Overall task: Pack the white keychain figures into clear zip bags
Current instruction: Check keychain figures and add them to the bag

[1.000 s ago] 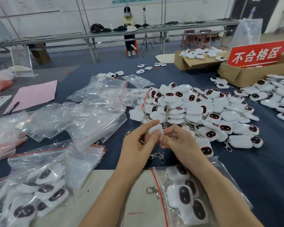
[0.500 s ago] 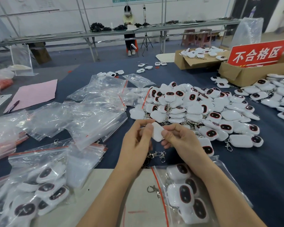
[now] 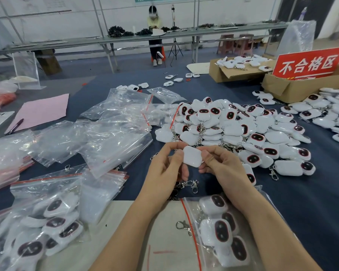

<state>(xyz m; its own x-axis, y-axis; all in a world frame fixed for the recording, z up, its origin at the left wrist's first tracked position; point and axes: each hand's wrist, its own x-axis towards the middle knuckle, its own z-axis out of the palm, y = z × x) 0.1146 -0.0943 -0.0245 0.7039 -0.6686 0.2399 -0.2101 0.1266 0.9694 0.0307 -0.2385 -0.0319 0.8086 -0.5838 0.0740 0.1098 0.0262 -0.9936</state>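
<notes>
At the table's (image 3: 311,202) near edge, a zip bag (image 3: 221,229) holds several figures, filled bags (image 3: 47,227) at the near-left corner | just beyond, left hand (image 3: 164,173) and right hand (image 3: 221,167) close together, both pinching one white figure (image 3: 192,155) | farther, empty bags (image 3: 110,137) and a loose pile (image 3: 243,130) wait: most packing seemingly left.

We see only the plain back of the figure (image 3: 192,158); its face is turned away, and the left hand (image 3: 164,173) and right hand (image 3: 223,167) cover its side edges. The lower edge cuts off the near bag (image 3: 195,249); a box (image 3: 294,87) hides the foot of the sign (image 3: 309,63).
</notes>
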